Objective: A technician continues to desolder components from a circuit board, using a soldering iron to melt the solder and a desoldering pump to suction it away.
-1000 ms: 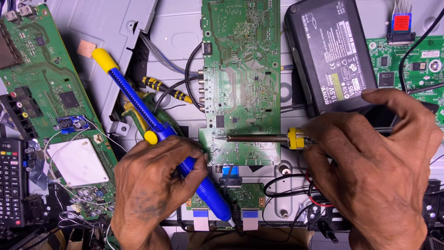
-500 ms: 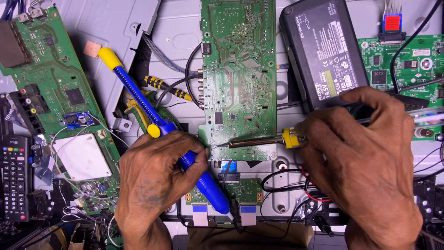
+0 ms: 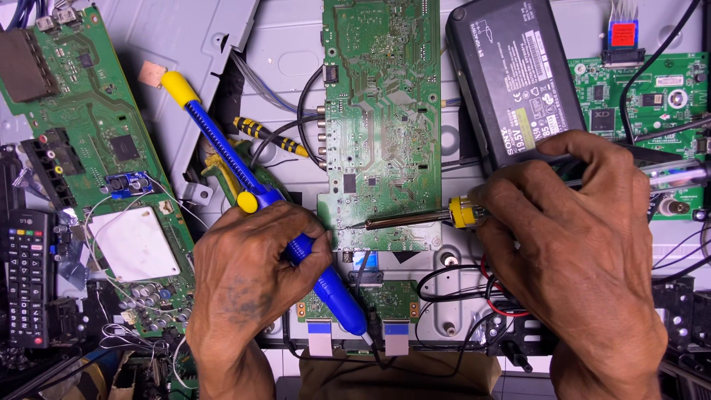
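Basically, soldering iron [image 3: 415, 218] lies nearly level, its tip touching the lower left area of the central green circuit board [image 3: 381, 126]; the yellow collar sits right at the right hand's fingertips, a short grip that likely keeps the tip steady on small pads. Right hand [image 3: 585, 259] is closed around the iron's handle, wrist below and to the right of the board. Left hand [image 3: 252, 281] is wrapped around the blue barrel of a blue-and-yellow desoldering pump [image 3: 259, 204], which runs diagonally: yellow plunger end up and away from the hand, pale nozzle down past the thumb side. Nozzle points away from the iron tip, so the pump looks parked in hand, not applied. Under and between the hands, a small green board [image 3: 392, 300] with flat ribbon cables, all on a grey metal chassis [image 3: 281, 44]. Above the right hand, a black power adapter brick [image 3: 511, 81], partly under the fingers. Beyond the left hand, a yellow-and-black striped screwdriver [image 3: 270, 137], another green board [image 3: 81, 141], and a black remote control [image 3: 29, 278] at far left.
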